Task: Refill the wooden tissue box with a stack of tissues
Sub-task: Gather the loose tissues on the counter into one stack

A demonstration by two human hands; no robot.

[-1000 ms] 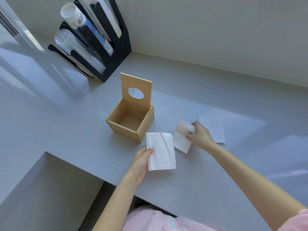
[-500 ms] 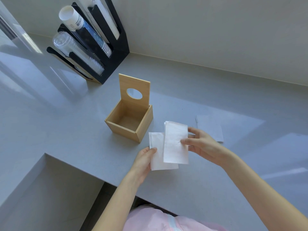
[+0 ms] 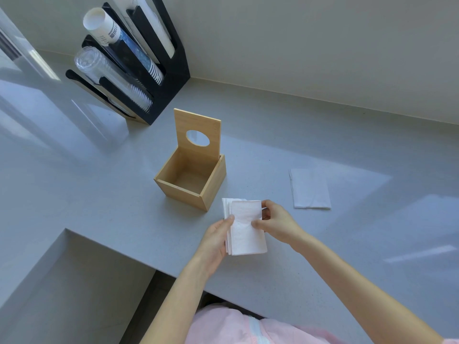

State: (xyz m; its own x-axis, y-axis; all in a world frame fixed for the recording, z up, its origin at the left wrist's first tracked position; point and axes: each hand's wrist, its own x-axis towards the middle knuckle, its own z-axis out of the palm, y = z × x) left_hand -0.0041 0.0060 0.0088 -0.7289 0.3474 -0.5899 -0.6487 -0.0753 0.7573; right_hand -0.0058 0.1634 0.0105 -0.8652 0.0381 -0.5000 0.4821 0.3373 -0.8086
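Observation:
The wooden tissue box (image 3: 213,181) stands open on the grey counter, its lid with an oval hole raised upright at the back; the inside looks empty. Just in front of its right corner I hold a small stack of white folded tissues (image 3: 246,229) above the counter. My left hand (image 3: 216,240) grips the stack's left edge. My right hand (image 3: 275,223) pinches its right edge, thumb on the top tissue. Another folded tissue (image 3: 310,189) lies flat on the counter to the right.
A black cup dispenser rack (image 3: 171,78) holding stacked clear and paper cups leans at the back left, near the wall. The counter (image 3: 87,184) has a stepped front edge at lower left. Pink clothing shows at the bottom.
My right hand carried a tissue from the counter leftwards and laid it onto the stack in my left hand; both hands now hold the stack together.

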